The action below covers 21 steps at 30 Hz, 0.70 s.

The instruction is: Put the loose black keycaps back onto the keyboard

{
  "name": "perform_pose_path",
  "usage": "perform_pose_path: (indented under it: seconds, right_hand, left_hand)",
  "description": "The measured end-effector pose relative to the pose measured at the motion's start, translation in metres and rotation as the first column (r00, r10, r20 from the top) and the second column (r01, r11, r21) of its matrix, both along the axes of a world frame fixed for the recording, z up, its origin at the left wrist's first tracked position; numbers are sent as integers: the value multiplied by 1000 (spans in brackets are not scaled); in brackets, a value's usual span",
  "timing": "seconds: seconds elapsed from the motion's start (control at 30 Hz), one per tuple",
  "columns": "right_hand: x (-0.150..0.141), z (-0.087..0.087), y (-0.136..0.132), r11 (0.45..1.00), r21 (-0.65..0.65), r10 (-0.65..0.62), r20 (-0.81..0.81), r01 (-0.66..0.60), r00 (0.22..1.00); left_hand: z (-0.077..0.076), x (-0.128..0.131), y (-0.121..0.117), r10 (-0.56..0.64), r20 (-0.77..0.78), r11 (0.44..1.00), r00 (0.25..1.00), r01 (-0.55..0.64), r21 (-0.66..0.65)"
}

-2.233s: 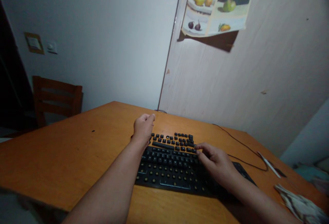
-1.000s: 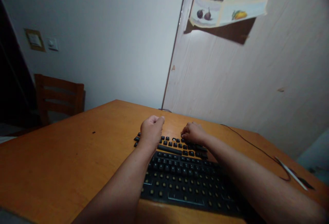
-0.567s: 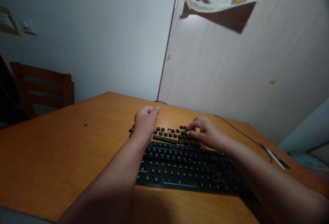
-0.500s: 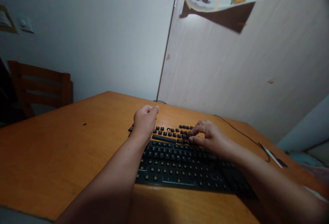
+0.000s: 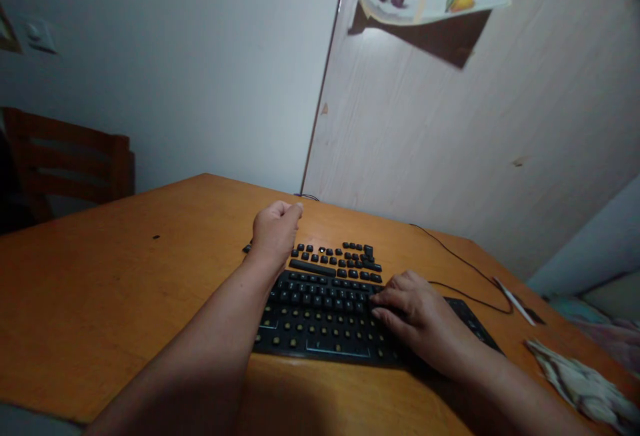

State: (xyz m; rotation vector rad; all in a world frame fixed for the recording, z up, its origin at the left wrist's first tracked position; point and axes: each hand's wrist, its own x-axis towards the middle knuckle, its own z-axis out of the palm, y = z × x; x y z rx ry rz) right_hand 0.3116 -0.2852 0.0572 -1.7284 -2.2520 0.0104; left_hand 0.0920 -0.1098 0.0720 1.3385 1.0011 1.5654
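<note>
A black keyboard point(image 5: 320, 329) lies on the wooden table, its far rows fitted with keycaps and its near rows showing bare stems. Beyond it loose black keycaps point(image 5: 353, 264) are laid out in rows, with a long space bar point(image 5: 313, 268) among them. Over the left part of these rows my left hand point(image 5: 275, 236) is held up in a fist; whatever is inside is hidden. My right hand point(image 5: 415, 313) rests over the keyboard's right half. Its thumb and index finger pinch at the end of a fitted row, on a keycap that is mostly hidden by the fingertips.
A small black piece point(image 5: 156, 237) lies apart on the left of the table point(image 5: 125, 303). A cable point(image 5: 465, 259) curves along the right, near a thin white stick point(image 5: 515, 301) and a crumpled cloth point(image 5: 580, 383). A wooden chair point(image 5: 70, 156) stands at the far left.
My right hand has moved from the loose keycaps back toward me onto the keyboard, uncovering the right end of the loose rows. My left fist stays closed in about the same place.
</note>
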Motion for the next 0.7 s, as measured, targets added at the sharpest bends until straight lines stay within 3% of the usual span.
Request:
perform_pose_path:
  seconds: [0.33, 0.7]
  right_hand:
    - [0, -9, 1, 1000, 22, 5, 20, -5, 1000]
    - [-5, -7, 1, 1000, 21, -3, 58, 2, 998]
  left_hand:
    - [-5, 0, 5, -1, -11, 1000, 1000, 1, -1]
    - [1, 0, 0, 4, -3, 1000, 1000, -4, -31]
